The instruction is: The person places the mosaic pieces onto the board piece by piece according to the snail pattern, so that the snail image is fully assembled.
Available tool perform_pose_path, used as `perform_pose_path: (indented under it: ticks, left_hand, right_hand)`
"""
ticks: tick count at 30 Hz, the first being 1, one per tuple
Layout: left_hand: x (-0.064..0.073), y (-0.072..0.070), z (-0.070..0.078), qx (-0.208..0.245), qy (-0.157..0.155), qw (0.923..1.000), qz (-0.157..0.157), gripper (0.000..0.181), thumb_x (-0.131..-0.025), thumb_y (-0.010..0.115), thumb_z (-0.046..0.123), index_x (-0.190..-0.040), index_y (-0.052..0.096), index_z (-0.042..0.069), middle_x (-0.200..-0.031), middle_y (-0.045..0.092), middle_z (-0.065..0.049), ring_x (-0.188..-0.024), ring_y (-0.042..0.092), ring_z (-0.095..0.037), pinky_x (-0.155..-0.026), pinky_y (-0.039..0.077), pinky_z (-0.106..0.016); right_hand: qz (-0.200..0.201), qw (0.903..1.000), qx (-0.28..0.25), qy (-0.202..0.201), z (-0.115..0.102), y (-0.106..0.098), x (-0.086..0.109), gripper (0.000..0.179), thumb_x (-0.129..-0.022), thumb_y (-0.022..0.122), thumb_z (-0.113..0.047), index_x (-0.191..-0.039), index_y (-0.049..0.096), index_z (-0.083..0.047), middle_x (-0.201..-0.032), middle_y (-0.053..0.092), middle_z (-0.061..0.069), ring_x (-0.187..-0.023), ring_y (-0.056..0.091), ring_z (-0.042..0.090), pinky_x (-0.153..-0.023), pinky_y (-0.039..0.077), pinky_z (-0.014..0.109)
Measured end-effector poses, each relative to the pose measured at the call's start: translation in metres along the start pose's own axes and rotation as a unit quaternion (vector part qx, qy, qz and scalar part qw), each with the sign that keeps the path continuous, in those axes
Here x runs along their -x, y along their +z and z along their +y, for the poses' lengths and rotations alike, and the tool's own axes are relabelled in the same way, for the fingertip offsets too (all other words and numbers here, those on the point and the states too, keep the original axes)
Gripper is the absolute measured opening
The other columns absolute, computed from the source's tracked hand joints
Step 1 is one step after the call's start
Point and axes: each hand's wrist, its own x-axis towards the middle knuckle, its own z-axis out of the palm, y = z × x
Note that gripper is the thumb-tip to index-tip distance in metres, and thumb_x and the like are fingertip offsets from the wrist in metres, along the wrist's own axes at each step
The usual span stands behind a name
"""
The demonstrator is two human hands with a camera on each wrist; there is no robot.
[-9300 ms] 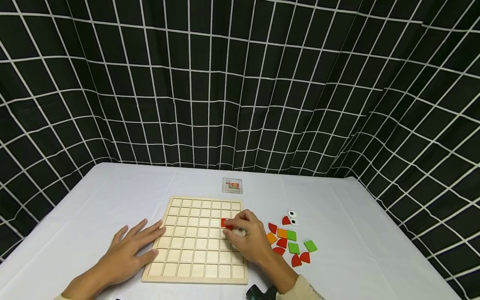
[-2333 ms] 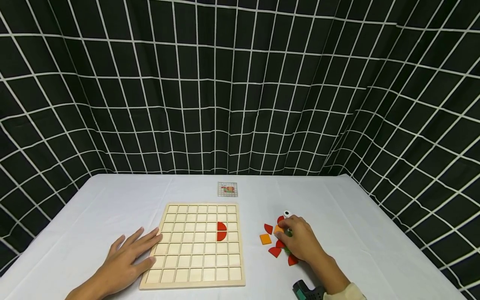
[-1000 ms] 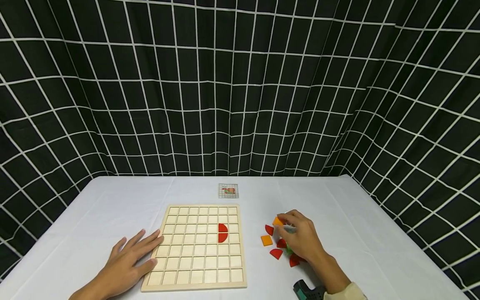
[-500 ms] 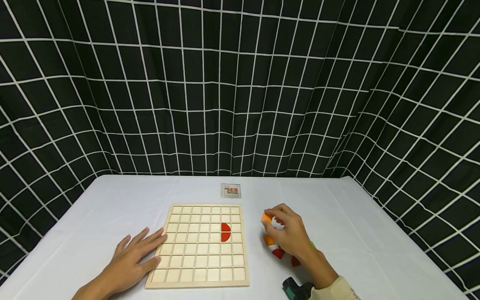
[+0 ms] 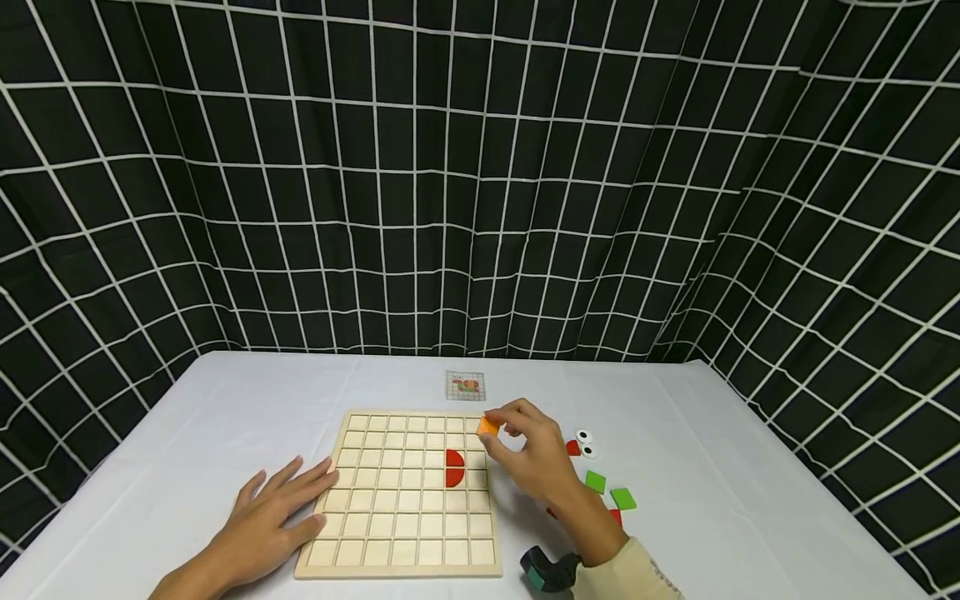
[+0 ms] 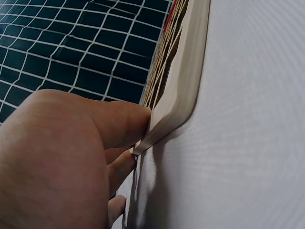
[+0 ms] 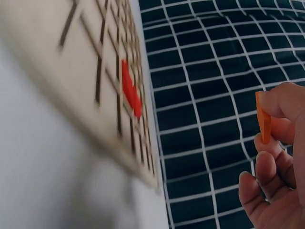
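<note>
A square wooden grid board (image 5: pixel 397 571) lies on the white table. Two red quarter-circle pieces (image 5: pixel 454 468) sit in adjoining cells toward its right side, together forming a half disc. My left hand (image 5: pixel 262 529) rests with fingers spread at the board's left edge; in the left wrist view the thumb and fingertips touch the rim. Between thumb and fingers my right hand (image 5: pixel 534 454) pinches an orange square tile (image 5: pixel 487 426), raised over the board's upper right edge. The right wrist view shows the orange tile (image 7: pixel 263 117) edge-on, clear of the board.
Right of the board lie green square tiles (image 5: pixel 623 498), two eye discs (image 5: pixel 588 451) and red pieces (image 5: pixel 573 448), partly hidden by my right forearm. A small picture card (image 5: pixel 466 386) lies behind the board. A black gridded curtain (image 5: pixel 450 183) surrounds the table.
My right hand has picked up an orange square tile from the loose pieces and carried it left to the board. Earlier, the red pieces were set in the grid. My left hand stays at the edge.
</note>
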Motion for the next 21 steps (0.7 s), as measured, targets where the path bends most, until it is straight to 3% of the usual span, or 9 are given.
perform_pose_path:
  ticks: [6,16,21]
  left_hand:
    - [0.001,0.0,-0.002,-0.002,0.007,0.9999,0.008,0.045,-0.09,0.066,0.03,-0.131,0.062,0.014,-0.142,0.05,-0.003,-0.134,0.032,-0.042,-0.101,0.01,-0.066]
    - [0.0,0.002,-0.003,0.005,0.007,0.9999,0.008,0.045,-0.089,0.067,0.028,-0.131,0.062,0.013,-0.143,0.049,-0.003,-0.135,0.031,-0.041,-0.102,0.009,-0.066]
    - [0.001,0.002,-0.003,0.002,0.014,0.9998,0.011,0.044,-0.089,0.066,0.029,-0.131,0.062,0.014,-0.143,0.049,-0.003,-0.134,0.032,-0.041,-0.101,0.009,-0.066]
  right_hand:
    - [-0.002,0.9991,-0.03,-0.029,-0.011,0.019,-0.012,0.027,-0.081,0.077,-0.005,-0.107,0.072,-0.002,-0.097,0.062,-0.005,-0.085,0.061,0.022,-0.074,0.051,0.033]
    - [-0.021,0.999,-0.032,-0.026,-0.017,0.043,-0.016,0.025,-0.085,0.074,-0.009,-0.108,0.071,-0.001,-0.1,0.062,0.0,-0.091,0.059,0.025,-0.075,0.05,0.038]
    - [-0.034,0.9992,-0.018,-0.012,-0.012,0.052,-0.013,0.025,-0.087,0.073,-0.013,-0.109,0.071,-0.002,-0.1,0.061,-0.003,-0.098,0.058,0.016,-0.081,0.05,0.035]
